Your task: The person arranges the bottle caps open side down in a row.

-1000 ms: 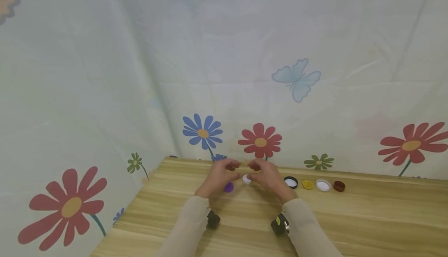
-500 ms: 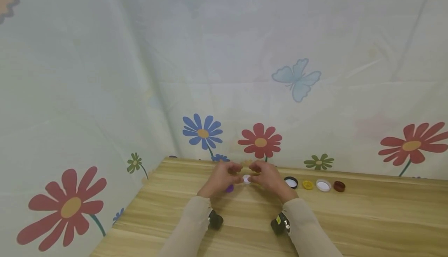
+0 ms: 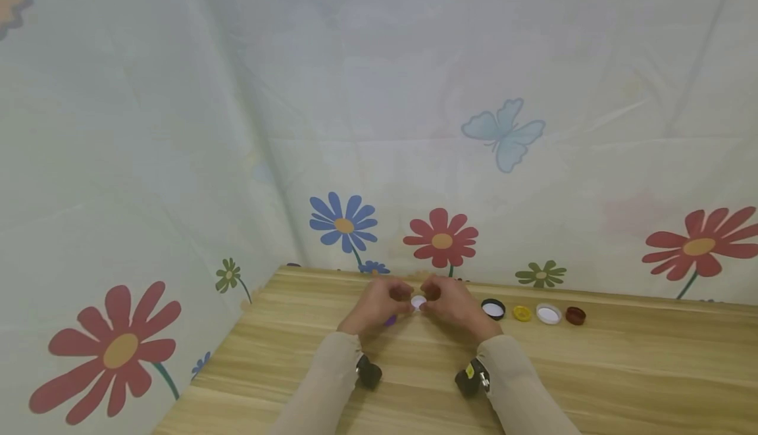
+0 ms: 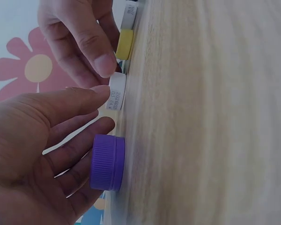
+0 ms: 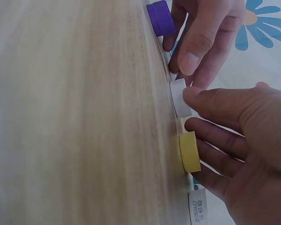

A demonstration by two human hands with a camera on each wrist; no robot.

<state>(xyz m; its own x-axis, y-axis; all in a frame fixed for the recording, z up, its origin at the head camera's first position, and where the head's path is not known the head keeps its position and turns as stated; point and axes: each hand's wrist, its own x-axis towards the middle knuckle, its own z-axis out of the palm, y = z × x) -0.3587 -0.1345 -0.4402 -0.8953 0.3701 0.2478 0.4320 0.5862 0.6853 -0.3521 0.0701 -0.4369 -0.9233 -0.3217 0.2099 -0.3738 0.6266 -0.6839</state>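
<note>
Purple cap: plastic, semi-matt, finely ribbed side w/ smooth band at base. White cap: plastic, smooth, matt. Yellow cap: plastic, smooth, low sheen. Counter: wood-grain, smooth, satin; solid or laminate unclear. Backdrop: thin sheet, creased, slt. sheen; cloth vs. plastic unclear. Sleeves: matt cloth.

Beige sleeves end beside black wrist cameras, the right one bearing a yellow mark.
</note>
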